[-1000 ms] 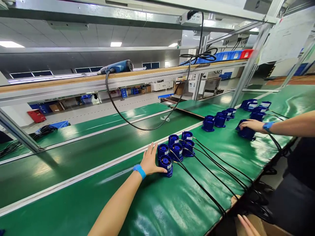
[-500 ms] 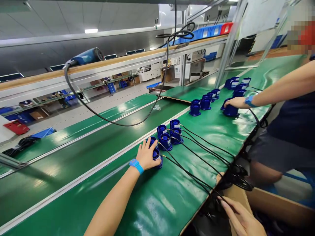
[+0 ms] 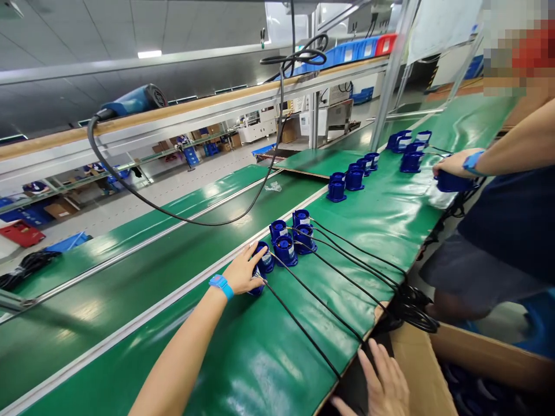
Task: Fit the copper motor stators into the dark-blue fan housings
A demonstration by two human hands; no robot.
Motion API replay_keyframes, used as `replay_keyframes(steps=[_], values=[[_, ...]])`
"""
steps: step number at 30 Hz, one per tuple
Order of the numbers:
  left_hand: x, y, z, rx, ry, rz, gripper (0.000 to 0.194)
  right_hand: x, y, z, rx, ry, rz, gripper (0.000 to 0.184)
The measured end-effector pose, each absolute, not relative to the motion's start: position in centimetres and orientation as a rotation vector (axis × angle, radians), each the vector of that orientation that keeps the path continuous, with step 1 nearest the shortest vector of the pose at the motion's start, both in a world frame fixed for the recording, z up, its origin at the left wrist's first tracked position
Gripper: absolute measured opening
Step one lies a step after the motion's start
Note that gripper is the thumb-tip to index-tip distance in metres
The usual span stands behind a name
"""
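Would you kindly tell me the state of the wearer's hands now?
Left hand: on the nearest blue unit; grip unclear.
Right hand: open beside the green table's edge, nothing visibly held.

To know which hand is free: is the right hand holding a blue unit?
No, the right hand is open, apart from the blue units on the green table.

- From the person's head, the single camera looked forward and down along the green bench (image 3: 286, 341).
- The left hand (image 3: 237, 276) and right hand (image 3: 385, 381) appeared close, low in view.
- Beyond, it took in the shelf (image 3: 195, 118) and the room behind.
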State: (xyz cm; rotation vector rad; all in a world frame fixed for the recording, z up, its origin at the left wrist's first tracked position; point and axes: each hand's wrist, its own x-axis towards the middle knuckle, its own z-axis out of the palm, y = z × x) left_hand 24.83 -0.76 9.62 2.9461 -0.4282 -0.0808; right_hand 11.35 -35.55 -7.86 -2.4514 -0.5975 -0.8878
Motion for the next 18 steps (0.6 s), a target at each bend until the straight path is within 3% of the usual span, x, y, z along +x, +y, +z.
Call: replay_keyframes(steps=[5,12,18], values=[[26.2,-2.6,9.3,2.937,-0.431,-0.059,0.081,15.4,-35.0,-7.1,-2.405,-0.296,-0.970,0.081],[29.8,-6.8,8.9,2.938,-0.401,-0.038,0.102,23.3,-42.0,-5.1,-2.517,-0.016,-0.932,0.087],[33.0,-10.2,8.3,2.919,-0.444,-0.035,0.100,28.6,-46.2,-5.3,-2.734,-0.282,-1.053,0.063]])
